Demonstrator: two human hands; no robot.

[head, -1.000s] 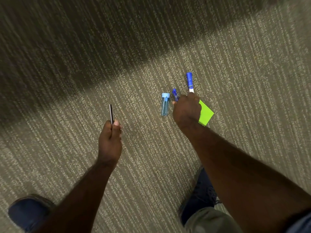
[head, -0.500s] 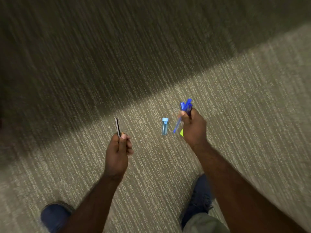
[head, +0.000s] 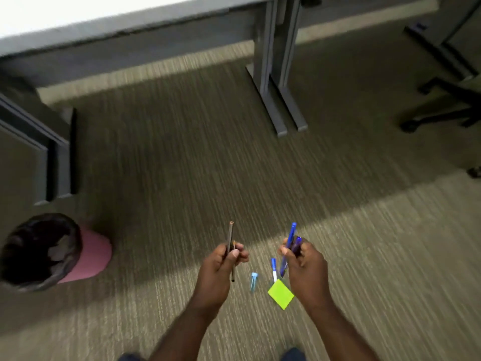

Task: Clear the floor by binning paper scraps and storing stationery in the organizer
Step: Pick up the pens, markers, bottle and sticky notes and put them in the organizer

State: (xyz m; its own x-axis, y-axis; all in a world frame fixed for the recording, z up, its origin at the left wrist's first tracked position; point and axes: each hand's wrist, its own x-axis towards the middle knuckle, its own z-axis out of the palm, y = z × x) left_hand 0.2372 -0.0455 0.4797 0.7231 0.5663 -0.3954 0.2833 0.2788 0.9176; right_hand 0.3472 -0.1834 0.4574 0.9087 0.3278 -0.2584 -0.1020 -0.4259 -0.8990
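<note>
My left hand grips two dark pencils that stick up and down from its fist. My right hand holds a bunch of blue pens pointing up. Below and between my hands, on the carpet, lie a small light-blue tube, a blue-capped white marker and a bright green sticky-note pad. A pink bin with a black liner stands at the left and holds paper scraps.
A white desk runs along the top, with grey legs at centre and another grey frame at the left. A black chair base stands at the upper right. My shoes show at the bottom edge.
My right hand rose from the floor with blue pens in it. The view tilted up as I stood higher, showing desk, bin and chair. The marker, tube and green pad stay on the carpet.
</note>
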